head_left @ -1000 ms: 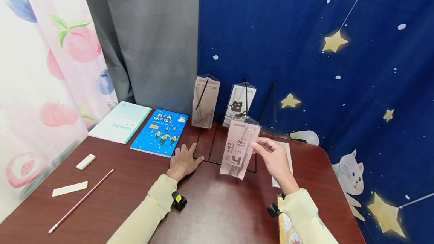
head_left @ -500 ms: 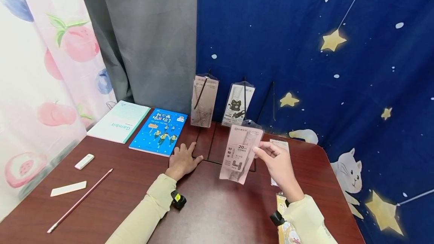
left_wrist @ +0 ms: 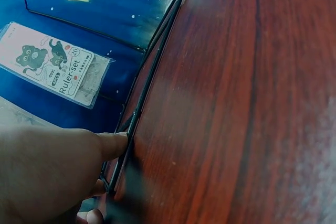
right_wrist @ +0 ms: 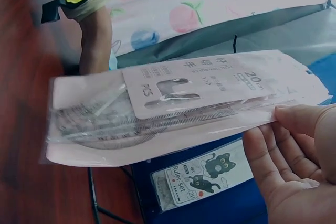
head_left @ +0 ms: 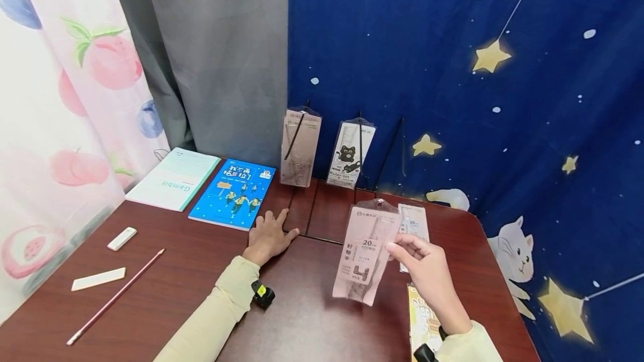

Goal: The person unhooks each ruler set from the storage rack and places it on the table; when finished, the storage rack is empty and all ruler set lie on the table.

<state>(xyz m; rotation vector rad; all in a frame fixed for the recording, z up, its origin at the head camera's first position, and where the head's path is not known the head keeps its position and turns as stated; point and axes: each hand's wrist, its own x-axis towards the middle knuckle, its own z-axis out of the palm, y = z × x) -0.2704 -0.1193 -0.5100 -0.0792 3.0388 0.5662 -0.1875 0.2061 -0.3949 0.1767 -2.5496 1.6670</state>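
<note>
My right hand [head_left: 425, 270] pinches the right edge of a pink ruler set package [head_left: 366, 256] between thumb and fingers, above the table. Through its clear sleeve a ruler shows in the right wrist view. My left hand [head_left: 269, 237] rests with spread fingers at the base of a black wire rack [left_wrist: 137, 109], a finger touching its front bar in the left wrist view. From the rack's left hook hang pink ruler packages [head_left: 301, 152]. A white ruler set package [head_left: 349, 152] with black cats hangs on the middle hook, while the right hook [head_left: 403, 147] bears nothing.
Right of the rack lie another ruler package [head_left: 413, 222] and a yellow package [head_left: 418, 323], partly behind my right arm. On the left are a notebook [head_left: 168, 183], a blue book [head_left: 233, 197], a white eraser [head_left: 122, 238], a white strip [head_left: 98, 279] and a pencil [head_left: 115, 298].
My right hand has lowered the pink package toward me and slightly right, away from the rack. My left hand stays on the rack's base. The view has shifted slightly.
</note>
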